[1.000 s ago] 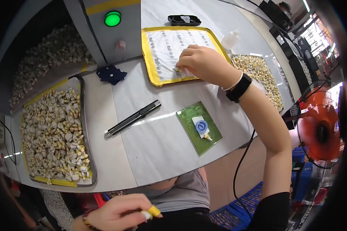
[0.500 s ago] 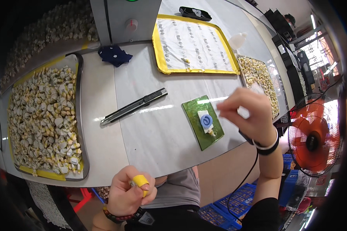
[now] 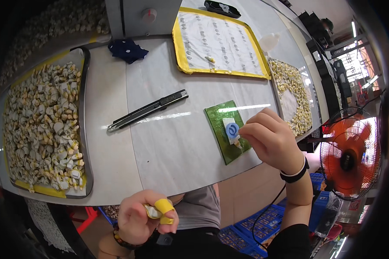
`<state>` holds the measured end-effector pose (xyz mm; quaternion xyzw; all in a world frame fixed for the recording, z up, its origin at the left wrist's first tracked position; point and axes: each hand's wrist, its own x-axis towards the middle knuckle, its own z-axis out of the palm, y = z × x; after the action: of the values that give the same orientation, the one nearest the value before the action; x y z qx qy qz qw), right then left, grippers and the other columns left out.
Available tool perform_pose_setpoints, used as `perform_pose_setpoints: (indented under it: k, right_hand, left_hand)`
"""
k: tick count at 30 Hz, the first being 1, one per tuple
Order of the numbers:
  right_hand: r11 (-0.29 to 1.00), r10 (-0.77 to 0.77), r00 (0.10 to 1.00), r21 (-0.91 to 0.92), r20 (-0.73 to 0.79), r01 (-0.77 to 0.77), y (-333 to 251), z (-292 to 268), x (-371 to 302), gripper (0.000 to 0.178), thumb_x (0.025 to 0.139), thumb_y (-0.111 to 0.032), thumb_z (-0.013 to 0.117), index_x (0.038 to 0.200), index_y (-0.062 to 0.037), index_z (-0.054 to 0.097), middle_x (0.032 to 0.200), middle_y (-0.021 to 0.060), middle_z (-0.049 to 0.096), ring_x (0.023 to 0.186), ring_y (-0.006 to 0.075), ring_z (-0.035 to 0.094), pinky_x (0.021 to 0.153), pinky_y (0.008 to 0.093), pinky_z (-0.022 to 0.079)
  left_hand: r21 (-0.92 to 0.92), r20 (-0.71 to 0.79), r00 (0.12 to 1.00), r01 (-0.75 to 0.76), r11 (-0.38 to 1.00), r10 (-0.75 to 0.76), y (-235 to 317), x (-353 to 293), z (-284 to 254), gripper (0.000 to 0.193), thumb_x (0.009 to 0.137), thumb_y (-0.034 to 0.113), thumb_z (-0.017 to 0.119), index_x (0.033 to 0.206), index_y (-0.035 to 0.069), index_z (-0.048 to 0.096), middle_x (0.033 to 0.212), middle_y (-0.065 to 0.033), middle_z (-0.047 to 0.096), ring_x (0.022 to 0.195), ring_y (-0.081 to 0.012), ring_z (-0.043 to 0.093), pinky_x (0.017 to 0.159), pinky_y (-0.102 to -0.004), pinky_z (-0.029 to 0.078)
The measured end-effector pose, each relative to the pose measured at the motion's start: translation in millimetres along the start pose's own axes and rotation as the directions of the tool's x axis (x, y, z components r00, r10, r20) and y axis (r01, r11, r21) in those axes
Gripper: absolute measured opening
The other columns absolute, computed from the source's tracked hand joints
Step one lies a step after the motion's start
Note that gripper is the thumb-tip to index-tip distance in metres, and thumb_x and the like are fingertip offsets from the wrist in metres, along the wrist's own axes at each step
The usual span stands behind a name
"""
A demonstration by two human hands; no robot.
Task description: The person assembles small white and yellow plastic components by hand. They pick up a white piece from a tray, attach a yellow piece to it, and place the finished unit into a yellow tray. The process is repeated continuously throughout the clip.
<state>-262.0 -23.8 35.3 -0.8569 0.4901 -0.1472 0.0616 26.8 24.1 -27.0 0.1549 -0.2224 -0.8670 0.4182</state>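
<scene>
My left hand (image 3: 136, 218) is curled at the table's front edge, holding a small whitish piece (image 3: 152, 211) beside a yellow band (image 3: 164, 206) that wraps one finger. My right hand (image 3: 274, 140) reaches over the green board (image 3: 218, 125), its thumb and fingertips pinched together at the right side of a round blue piece (image 3: 232, 129). That blue piece, with a dark curved mark, lies on a small white block (image 3: 227, 123) on the board. Whatever the right fingertips pinch is too small or hidden to make out. A small tan bit (image 3: 239, 146) shows at the block's near end.
A black utility knife (image 3: 149, 110) lies left of the board. Trays heaped with small white-and-yellow pieces stand at the left (image 3: 43, 129) and right (image 3: 304, 90). Behind are a yellow-edged tray (image 3: 220, 39), a dark blue cloth (image 3: 128, 50), a grey machine (image 3: 145, 17) and a white bottle (image 3: 269, 42).
My right hand has come down and left to the blue piece. The fingers of my left hand have loosened, so more of the whitish piece shows. The whole view has shifted slightly.
</scene>
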Motion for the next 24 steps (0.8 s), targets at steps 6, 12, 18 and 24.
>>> perform_pose_setpoints:
  k: [6, 12, 18, 24]
  right_hand:
    - [1.0, -0.003, 0.999, 0.007, -0.038, 0.004, -1, 8, 1, 0.017, 0.068, 0.003, 0.066, 0.082, -0.005, 0.06, 0.075, 0.006, 0.054, 0.07, 0.0235, 0.054, 0.061, 0.0324, 0.046]
    - [0.978, 0.164, 0.965, 0.165, -0.204, -0.132, -20, 1, 1, 0.019, 0.065, 0.007, 0.068, 0.078, -0.0043, 0.064, 0.069, 0.0056, 0.059, 0.062, 0.0205, 0.056, 0.054, 0.0292, 0.045]
    - [0.863, 0.149, 0.948, 0.505, -0.28, 0.014, -54, -3, -1, 0.026, 0.06, 0.007, 0.073, 0.082, -0.0047, 0.067, 0.07, 0.0047, 0.063, 0.059, 0.0184, 0.058, 0.053, 0.028, 0.044]
    - [0.833, -0.018, 0.958, 0.525, -0.287, 0.173, -60, 5, 7, 0.026, 0.061, 0.003, 0.075, 0.086, -0.0038, 0.069, 0.076, 0.0041, 0.06, 0.061, 0.0177, 0.055, 0.053, 0.026, 0.044]
  left_hand:
    - [0.116, -0.146, 0.987, -0.048, 0.992, 0.065, -1, 5, 8, 0.052, 0.092, 0.046, 0.048, 0.101, -0.005, 0.048, 0.079, -0.0125, 0.058, 0.068, -0.0169, 0.057, 0.062, -0.0302, 0.048]
    - [0.042, -0.15, 0.988, -0.03, 0.999, 0.036, -6, 9, 2, 0.052, 0.094, 0.041, 0.048, 0.11, -0.009, 0.047, 0.094, -0.0136, 0.057, 0.075, -0.0137, 0.051, 0.067, -0.0294, 0.043]
    - [-0.024, -0.157, 0.982, 0.106, 0.994, -0.109, -8, 22, 21, 0.053, 0.094, 0.045, 0.045, 0.11, -0.006, 0.047, 0.088, -0.0052, 0.048, 0.068, -0.0094, 0.041, 0.064, -0.0261, 0.037]
    - [-0.133, 0.055, 0.937, 0.349, 0.928, -0.345, -11, 26, 13, 0.053, 0.09, 0.048, 0.052, 0.11, -0.001, 0.046, 0.082, -0.0029, 0.049, 0.068, -0.0071, 0.045, 0.064, -0.0227, 0.039]
